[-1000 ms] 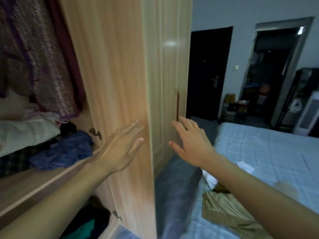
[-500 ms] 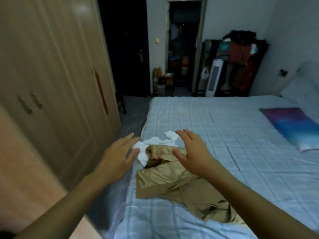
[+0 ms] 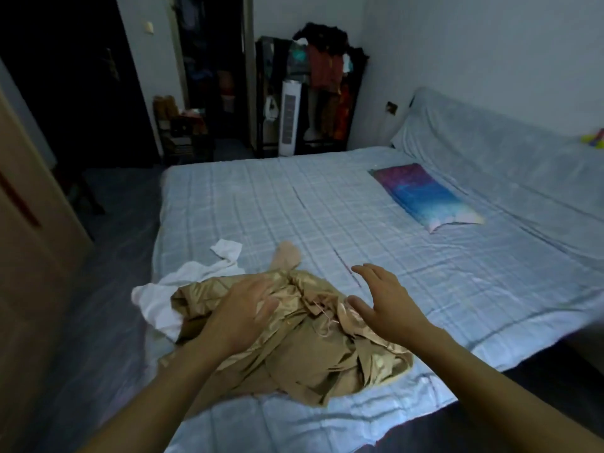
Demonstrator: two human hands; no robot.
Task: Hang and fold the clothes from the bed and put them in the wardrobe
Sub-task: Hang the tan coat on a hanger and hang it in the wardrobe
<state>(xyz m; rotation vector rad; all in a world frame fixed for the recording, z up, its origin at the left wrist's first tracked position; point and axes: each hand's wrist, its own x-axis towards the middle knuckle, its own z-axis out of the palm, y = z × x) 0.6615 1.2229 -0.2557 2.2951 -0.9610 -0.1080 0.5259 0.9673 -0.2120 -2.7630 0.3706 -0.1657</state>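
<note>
Wardrobe point(image 3: 29, 256): seen at 9 o'clock, its wooden door edge at the frame's left.
White garment point(image 3: 170, 289): laid crumpled on the bed point(image 3: 327, 217), touching the gold garment at its 10 o'clock.
Left hand point(image 3: 242, 308): laid over the gold garment's upper left, fingers spread and straight; nothing is pinched.
Gold garment point(image 3: 310, 358): heaped near the bed's near edge, at 6 o'clock.
Right hand point(image 3: 382, 302): held at the heap's 2 o'clock, fingers spread, loosely bent.
Pillow point(image 3: 425, 197): laid at 2 o'clock, well apart.
</note>
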